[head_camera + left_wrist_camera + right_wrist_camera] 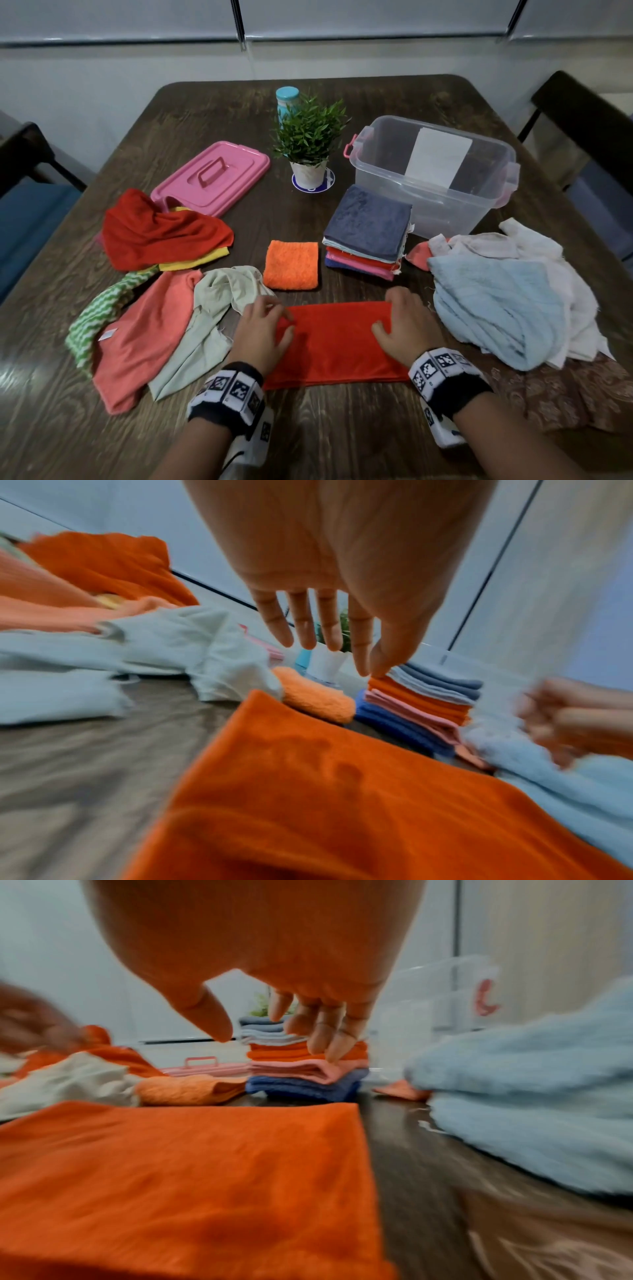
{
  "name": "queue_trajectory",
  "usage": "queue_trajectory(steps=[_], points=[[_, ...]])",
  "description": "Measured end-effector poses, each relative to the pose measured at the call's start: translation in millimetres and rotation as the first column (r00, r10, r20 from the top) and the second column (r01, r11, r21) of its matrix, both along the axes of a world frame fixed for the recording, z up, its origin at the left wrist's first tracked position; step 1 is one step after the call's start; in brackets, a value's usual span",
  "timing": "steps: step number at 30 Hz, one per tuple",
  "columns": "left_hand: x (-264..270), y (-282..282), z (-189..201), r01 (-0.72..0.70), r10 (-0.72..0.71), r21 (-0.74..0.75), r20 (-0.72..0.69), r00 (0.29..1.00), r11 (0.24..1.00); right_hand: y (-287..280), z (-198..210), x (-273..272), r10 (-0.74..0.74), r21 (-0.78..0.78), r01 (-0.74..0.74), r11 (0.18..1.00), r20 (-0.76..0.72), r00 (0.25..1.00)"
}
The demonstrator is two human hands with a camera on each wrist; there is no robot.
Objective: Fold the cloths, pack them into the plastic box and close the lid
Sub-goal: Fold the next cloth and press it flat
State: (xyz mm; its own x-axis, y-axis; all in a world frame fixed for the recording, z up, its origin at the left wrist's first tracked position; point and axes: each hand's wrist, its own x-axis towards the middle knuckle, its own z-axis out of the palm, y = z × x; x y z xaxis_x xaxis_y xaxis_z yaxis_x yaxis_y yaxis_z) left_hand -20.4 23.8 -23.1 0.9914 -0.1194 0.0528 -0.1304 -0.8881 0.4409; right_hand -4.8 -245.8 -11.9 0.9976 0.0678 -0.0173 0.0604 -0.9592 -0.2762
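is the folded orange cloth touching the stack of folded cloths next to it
Apart. The head view shows a strip of bare table between the orange cloth and the stack of folded cloths.

Place: a home-like or office-like room; which one cannot be told.
Table: a dark wood-grain table [342, 428] with rounded corners, like a dining table.
Seating: a dark chair [582, 116] at the right, another chair [24, 150] at the left.
Wall: pale roller blinds [376, 17] hang behind the table.
Decor: a small potted plant [308, 144] on a coaster, a teal bottle [287, 99] behind it.
Household goods: piles of towels and rags [496, 298].
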Motion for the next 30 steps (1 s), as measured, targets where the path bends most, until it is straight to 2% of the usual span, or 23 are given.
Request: queue_trajectory(steps=[2, 4, 7, 9, 14, 17, 19, 21, 27, 30], points=[[7, -24, 0, 0.115, -0.113, 0.056, -0.03, 0.993, 0.992, 19, -9, -1, 0.138, -0.028, -0.137, 0.99, 0.053, 0.989], [12, -44, -8, 0.184, -0.168, 0.14, -0.12, 0.978, 0.973, 35, -26, -6, 0.203, -0.084, -0.206, 0.975, -0.037, 0.978], [7, -60, -38, 0.219, -0.135, 0.229, -0.332, 0.934, 0.948, 46, -50, -14, 0.221, -0.151, -0.262, 0.953, -0.244, 0.944], [-3, -62, -60, 0.209, -0.096, 0.247, -0.401, 0.911, 0.946, 45, -65, -19, 0.224, -0.167, -0.28, 0.945, -0.292, 0.93], [-13, -47, -69, 0.213, -0.101, 0.306, -0.344, 0.934, 0.928, 23, -88, -25, 0.285, -0.228, -0.354, 0.907, -0.287, 0.915], [-14, -35, -67, 0.223, -0.085, 0.28, -0.431, 0.898, 0.934, 15, -88, -20, 0.208, -0.212, -0.299, 0.93, -0.366, 0.907], [-13, -29, -76, 0.222, -0.086, 0.264, -0.446, 0.891, 0.938, 12, -88, -18, 0.163, -0.181, -0.258, 0.949, -0.416, 0.895], [-11, -26, -70, 0.223, -0.098, 0.235, -0.45, 0.888, 0.946, 12, -87, -16, 0.13, -0.165, -0.222, 0.961, -0.44, 0.889], [-1, 1, -64, 0.236, -0.083, 0.263, -0.486, 0.87, 0.936, -3, -81, -15, 0.179, -0.137, -0.264, 0.955, -0.444, 0.878], [1, 15, -62, 0.243, -0.074, 0.278, -0.505, 0.86, 0.929, -16, -78, -11, 0.195, -0.186, -0.287, 0.94, -0.397, 0.897]])
